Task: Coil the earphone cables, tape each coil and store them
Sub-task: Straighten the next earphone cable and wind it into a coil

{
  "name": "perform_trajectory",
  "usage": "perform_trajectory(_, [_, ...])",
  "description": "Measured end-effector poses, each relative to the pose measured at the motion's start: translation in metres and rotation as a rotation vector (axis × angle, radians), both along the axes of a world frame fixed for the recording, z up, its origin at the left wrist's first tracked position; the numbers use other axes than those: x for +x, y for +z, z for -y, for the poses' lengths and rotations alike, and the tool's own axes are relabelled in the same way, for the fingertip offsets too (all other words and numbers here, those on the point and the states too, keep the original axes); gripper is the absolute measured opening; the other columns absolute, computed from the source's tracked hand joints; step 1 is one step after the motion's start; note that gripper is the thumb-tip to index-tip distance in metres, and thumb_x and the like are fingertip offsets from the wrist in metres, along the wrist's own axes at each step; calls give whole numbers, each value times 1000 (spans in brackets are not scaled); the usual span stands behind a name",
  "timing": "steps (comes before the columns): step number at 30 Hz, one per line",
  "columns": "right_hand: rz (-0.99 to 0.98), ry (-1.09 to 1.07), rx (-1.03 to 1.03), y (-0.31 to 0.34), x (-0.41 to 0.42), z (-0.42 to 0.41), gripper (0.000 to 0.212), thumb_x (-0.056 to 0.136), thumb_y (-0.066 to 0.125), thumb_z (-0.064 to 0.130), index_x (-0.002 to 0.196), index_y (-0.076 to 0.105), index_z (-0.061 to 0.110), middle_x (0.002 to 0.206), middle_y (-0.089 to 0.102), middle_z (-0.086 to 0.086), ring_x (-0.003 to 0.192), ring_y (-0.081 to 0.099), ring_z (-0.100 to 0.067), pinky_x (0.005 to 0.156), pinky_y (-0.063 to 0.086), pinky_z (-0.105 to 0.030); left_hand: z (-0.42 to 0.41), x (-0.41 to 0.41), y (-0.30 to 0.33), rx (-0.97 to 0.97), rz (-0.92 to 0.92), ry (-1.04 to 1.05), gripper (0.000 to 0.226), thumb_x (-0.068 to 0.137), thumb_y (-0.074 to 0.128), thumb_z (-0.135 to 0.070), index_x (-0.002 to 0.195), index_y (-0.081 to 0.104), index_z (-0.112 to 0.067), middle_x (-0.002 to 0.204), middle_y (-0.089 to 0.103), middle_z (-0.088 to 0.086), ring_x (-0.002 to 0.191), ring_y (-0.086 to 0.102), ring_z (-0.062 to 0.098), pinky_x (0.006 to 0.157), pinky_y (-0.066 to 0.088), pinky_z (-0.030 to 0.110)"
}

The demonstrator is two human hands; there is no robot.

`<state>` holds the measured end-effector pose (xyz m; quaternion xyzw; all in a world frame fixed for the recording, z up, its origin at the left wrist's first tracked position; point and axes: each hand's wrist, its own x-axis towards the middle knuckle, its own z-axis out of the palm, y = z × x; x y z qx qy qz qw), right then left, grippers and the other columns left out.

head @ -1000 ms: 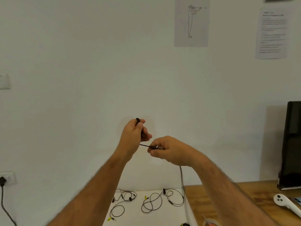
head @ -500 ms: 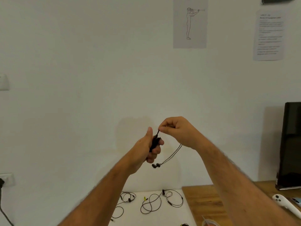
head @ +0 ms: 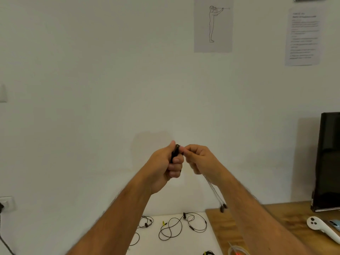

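Observation:
Both hands are raised in front of the wall. My left hand grips a black coil of earphone cable, wound around its fingers. My right hand pinches the free end of the same cable right beside the coil. The loose tail hangs down under my right wrist, and its two earbuds dangle just above the wooden desk. Below, on the white table, lie two more uncoiled black earphones.
A wooden desk adjoins the white table on the right. It carries a black monitor, a white controller and a tape roll at the bottom edge. A wall socket sits at left.
My right hand has come down from above the coil to its right side, drawing the cable tight. The earbuds have swung from under my left hand to below my right wrist.

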<state>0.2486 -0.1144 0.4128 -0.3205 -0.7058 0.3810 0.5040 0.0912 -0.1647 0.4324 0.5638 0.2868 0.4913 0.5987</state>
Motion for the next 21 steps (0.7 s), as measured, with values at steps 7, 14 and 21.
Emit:
perform_trajectory(7, [73,154,-136,-30,-22,15,39,103,49,23,71,68,34,61,43,3,48,29,-10,47,21,-27,-11,5,10,-4,235,59,75,85,14,-79,99,48,-13,65,46,0,54,41,13,55,39,26])
perform_trajectory(14, [459,20,8,-16,-23,32,23,101,49,24,93,69,19,64,48,4,50,43,-9,50,43,-25,-28,-10,2,172,69,347,80,82,10,-75,111,52,-13,80,68,13,80,68,28,86,55,40])
perform_trajectory(21, [661,-118,239,17,-11,39,19,96,57,27,87,71,18,54,44,9,49,36,-8,53,36,-25,-24,-15,-17,300,-406,373,84,77,5,-72,116,51,-13,85,70,12,82,70,18,74,54,21])
